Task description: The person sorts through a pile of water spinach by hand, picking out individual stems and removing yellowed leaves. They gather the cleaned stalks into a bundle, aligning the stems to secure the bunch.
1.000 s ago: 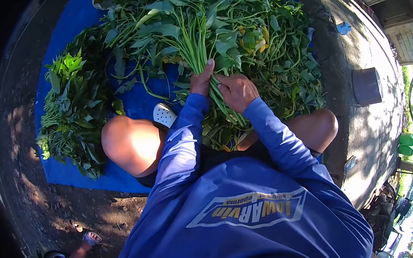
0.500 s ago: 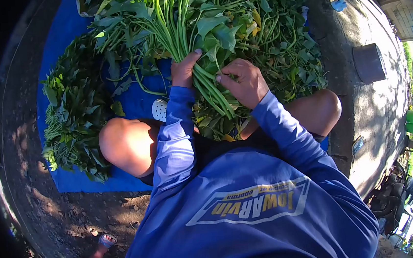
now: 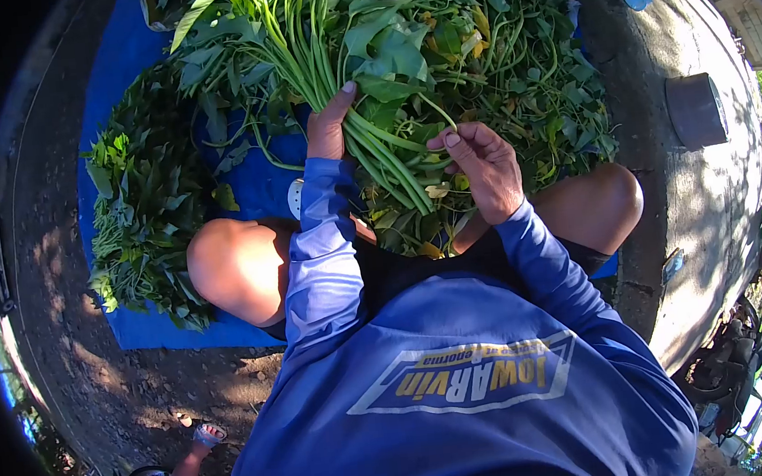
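Note:
My left hand [image 3: 328,132] is closed around a thick bunch of water spinach [image 3: 307,63], whose pale green stems run down toward my lap and whose leaves point away from me. To the right of the bunch, my right hand [image 3: 486,163] pinches a single thin leafy stem [image 3: 440,110] between thumb and fingers. That stem's upper end leads up toward a broad leaf beside the bunch. Beyond both hands spreads a loose heap of leafy greens [image 3: 530,71] with some yellowed leaves in it.
A blue tarp [image 3: 172,336] lies under the greens, and a dense stack of leafy bundles [image 3: 147,199] is at its left. Right of it are a concrete ledge [image 3: 666,186] and a grey-brown container [image 3: 696,111]. At lower left another person's sandalled foot [image 3: 208,434] shows.
My right hand has moved right and slightly down, away from the bunch, drawing the thin stem outward. My left hand keeps its grip and has shifted slightly left.

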A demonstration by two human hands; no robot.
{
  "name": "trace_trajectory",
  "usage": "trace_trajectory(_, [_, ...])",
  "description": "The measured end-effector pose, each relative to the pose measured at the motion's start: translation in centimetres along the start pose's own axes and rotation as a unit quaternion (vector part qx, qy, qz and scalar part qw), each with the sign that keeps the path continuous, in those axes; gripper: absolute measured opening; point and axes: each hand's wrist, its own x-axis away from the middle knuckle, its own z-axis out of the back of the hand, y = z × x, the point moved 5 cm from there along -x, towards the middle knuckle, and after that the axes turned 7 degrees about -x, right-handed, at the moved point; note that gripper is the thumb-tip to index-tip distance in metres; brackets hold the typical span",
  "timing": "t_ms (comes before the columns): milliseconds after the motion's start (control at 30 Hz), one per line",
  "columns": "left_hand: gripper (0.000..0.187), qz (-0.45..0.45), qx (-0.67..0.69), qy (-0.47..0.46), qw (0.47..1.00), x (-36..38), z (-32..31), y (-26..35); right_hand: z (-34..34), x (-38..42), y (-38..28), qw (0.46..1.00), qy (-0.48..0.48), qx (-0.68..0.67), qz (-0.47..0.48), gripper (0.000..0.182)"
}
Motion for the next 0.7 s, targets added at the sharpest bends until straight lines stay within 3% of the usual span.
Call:
trace_trajectory(33, [0.038,0.000,0.002,0.000,1.000,0.0,-0.2,0.1,0.1,-0.2,0.4,0.999,0.030,-0.004,-0.008,0.017])
trace_trajectory(67, [0.038,-0.004,0.026,-0.011,1.000,-0.4,-0.1,-0.2,-0.3,-0.2,-0.1,0.997,0.029,0.056,0.051,0.018])
trace_trajectory(167, [0.038,0.013,0.058,0.006,0.998,-1.4,0.9,-1.2,0.4,-0.1,0.2,0.988,0.107,0.014,0.109,0.017])
trace_trajectory(300, [0.037,-0.022,0.031,0.070,0.997,-1.7,1.6,-1.7,1.4,-0.1,1.8,0.989,0.142,-0.032,-0.006,0.020])
trace_trajectory(367, [0.036,-0.038,0.025,0.099,0.994,-2.5,2.6,-2.1,2.4,-0.4,2.2,0.984,0.154,-0.094,-0.014,0.020])
trace_trajectory(500, [0.036,-0.113,0.013,0.146,0.983,-2.2,4.3,2.3,9.2,-3.9,0.7,0.909,0.279,-0.308,0.025,0.024])
trace_trajectory(567, [0.037,-0.168,-0.033,0.212,0.962,-1.4,5.1,6.3,11.6,-6.0,2.9,0.855,0.383,-0.330,-0.113,0.028])
trace_trajectory(633, [0.037,-0.232,-0.065,0.251,0.938,-0.9,6.3,9.5,12.0,-5.9,5.3,0.893,0.351,-0.210,-0.188,0.032])
trace_trajectory(700, [0.056,-0.246,-0.062,0.271,0.929,0.1,7.0,11.8,9.1,-6.3,9.7,0.966,0.167,0.058,-0.189,0.033])
